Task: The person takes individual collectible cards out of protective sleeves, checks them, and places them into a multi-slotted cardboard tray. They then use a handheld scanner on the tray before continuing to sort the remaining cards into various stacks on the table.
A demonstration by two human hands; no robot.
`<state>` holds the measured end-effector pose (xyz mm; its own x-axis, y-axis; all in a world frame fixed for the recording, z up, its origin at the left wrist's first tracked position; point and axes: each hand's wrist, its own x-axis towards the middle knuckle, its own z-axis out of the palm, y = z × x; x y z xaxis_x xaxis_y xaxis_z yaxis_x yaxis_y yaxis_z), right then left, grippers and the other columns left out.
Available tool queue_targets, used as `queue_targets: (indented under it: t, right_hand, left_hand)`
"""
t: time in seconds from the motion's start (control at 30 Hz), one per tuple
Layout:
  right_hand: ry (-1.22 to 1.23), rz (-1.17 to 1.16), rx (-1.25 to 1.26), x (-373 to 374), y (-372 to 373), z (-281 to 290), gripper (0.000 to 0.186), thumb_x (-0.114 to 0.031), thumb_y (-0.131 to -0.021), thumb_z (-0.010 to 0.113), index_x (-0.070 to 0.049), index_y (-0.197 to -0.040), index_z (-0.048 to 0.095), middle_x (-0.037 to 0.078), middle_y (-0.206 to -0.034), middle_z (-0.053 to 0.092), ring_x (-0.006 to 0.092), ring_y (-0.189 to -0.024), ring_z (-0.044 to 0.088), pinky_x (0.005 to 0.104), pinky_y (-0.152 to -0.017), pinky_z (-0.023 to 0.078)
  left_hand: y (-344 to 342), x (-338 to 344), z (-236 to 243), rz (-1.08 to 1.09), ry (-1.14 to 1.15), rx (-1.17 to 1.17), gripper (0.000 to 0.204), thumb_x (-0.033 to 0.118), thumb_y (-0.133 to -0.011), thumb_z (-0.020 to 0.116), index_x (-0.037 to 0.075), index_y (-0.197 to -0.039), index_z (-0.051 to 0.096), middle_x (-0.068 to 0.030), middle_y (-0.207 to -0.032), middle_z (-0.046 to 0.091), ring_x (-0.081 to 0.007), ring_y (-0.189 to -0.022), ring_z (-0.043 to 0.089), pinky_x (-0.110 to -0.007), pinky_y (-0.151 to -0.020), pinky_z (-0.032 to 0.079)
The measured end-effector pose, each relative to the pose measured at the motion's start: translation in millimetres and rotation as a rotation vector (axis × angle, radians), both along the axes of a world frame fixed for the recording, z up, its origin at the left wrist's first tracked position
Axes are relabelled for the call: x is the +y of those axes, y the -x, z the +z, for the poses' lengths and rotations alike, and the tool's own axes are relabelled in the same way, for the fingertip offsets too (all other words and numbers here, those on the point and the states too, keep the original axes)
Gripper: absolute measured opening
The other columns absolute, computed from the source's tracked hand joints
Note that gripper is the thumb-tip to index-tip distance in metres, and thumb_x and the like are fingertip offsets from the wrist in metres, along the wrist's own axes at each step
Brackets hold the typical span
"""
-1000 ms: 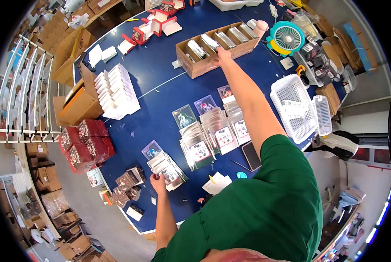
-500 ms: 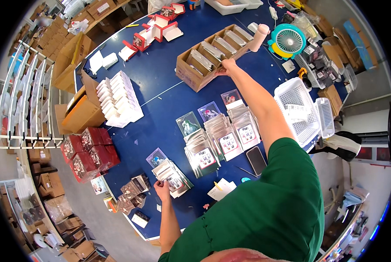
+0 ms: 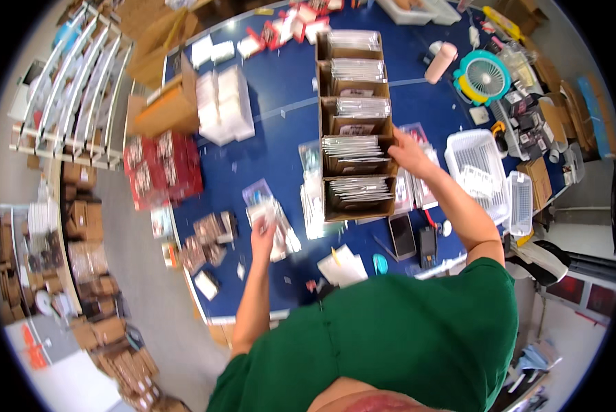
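Observation:
A long cardboard box (image 3: 357, 169) with several compartments, each packed with thin clear-sleeved packets, stands over the middle of the table. My right hand (image 3: 409, 152) grips its right wall, with the fingers partly hidden behind the edge. Under and beside the box show stacks of flat sleeved packets (image 3: 312, 206), largely covered by it. To the left, my left hand (image 3: 262, 237) is over a smaller stack of sleeved packets (image 3: 281, 232); its fingers are blurred, so whether they hold one is unclear. A purple-edged card sleeve (image 3: 257, 191) lies at the far end of that stack.
Red boxes (image 3: 162, 170) and white trays (image 3: 225, 106) are at the left. Small dark boxes (image 3: 206, 237) lie near the left edge. A phone (image 3: 402, 235), a handheld device (image 3: 427, 247), white baskets (image 3: 478, 172), a pink bottle (image 3: 441, 63) and a teal fan (image 3: 483, 77) occupy the right.
The cardboard box has come nearer and turned lengthwise toward me, with my right hand on its side; it now covers much of the packet stacks. My left hand stays by the smaller stack.

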<state>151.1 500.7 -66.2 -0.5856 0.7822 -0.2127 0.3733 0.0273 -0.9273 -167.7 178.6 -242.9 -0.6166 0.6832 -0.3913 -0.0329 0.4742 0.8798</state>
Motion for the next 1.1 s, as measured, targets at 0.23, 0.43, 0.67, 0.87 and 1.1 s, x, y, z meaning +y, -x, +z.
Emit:
queue_targets:
  t: [0.23, 0.43, 0.67, 0.87, 1.1]
  right_hand:
    - [0.058, 0.339, 0.06, -83, -43, 14, 0.077, 0.009, -0.079, 0.04, -0.003, -0.154, 0.029, 0.019, -0.142, 0.052, 0.025, -0.132, 0.049, 0.0317, -0.111, 0.034]
    - [0.098, 0.485, -0.047, -137, -41, 19, 0.078, 0.009, -0.077, 0.04, -0.004, -0.153, 0.029, 0.019, -0.127, 0.06, 0.0246, -0.113, 0.059, 0.0327, -0.095, 0.047]
    - [0.123, 0.38, -0.137, -241, 4, -12, 0.077, -0.001, -0.081, 0.045, -0.009, -0.155, 0.024, 0.024, -0.112, 0.064, 0.0289, -0.078, 0.066, 0.0366, -0.061, 0.056]
    - [0.113, 0.321, 0.092, -358, 36, -120, 0.081, 0.003, -0.081, 0.044, -0.004, -0.157, 0.017, 0.023, -0.135, 0.054, 0.0301, -0.121, 0.055, 0.0353, -0.102, 0.042]
    - [0.226, 0.501, -0.055, -464, 59, -130, 0.086, 0.009, -0.077, 0.041, -0.009, -0.158, 0.017, 0.021, -0.146, 0.048, 0.0296, -0.135, 0.046, 0.0344, -0.112, 0.033]
  left_hand:
    - [-117, 15, 141, -0.112, -0.14, -0.435, 0.059, 0.037, -0.1, 0.058, 0.011, -0.15, 0.04, -0.0113, -0.145, 0.05, -0.0209, -0.128, 0.052, -0.035, -0.101, 0.047]
    - [-163, -28, 151, -0.022, -0.166, -0.546, 0.077, 0.052, -0.099, 0.054, 0.008, -0.156, 0.027, -0.0075, -0.151, 0.041, -0.0187, -0.137, 0.038, -0.036, -0.105, 0.037]
    - [-148, -90, 160, 0.148, -0.21, -0.276, 0.074, 0.036, -0.095, 0.068, -0.006, -0.147, 0.037, -0.0151, -0.136, 0.055, -0.0176, -0.121, 0.051, -0.028, -0.104, 0.039]
    - [-92, -199, 107, 0.002, -0.238, -0.246, 0.063, 0.032, -0.095, 0.067, 0.002, -0.146, 0.044, -0.0092, -0.133, 0.059, -0.0157, -0.118, 0.053, -0.029, -0.102, 0.04]
    - [-101, -332, 86, 0.173, -0.114, -0.256, 0.06, 0.034, -0.095, 0.067, 0.001, -0.141, 0.046, -0.0094, -0.127, 0.06, -0.0163, -0.115, 0.056, -0.031, -0.099, 0.044]
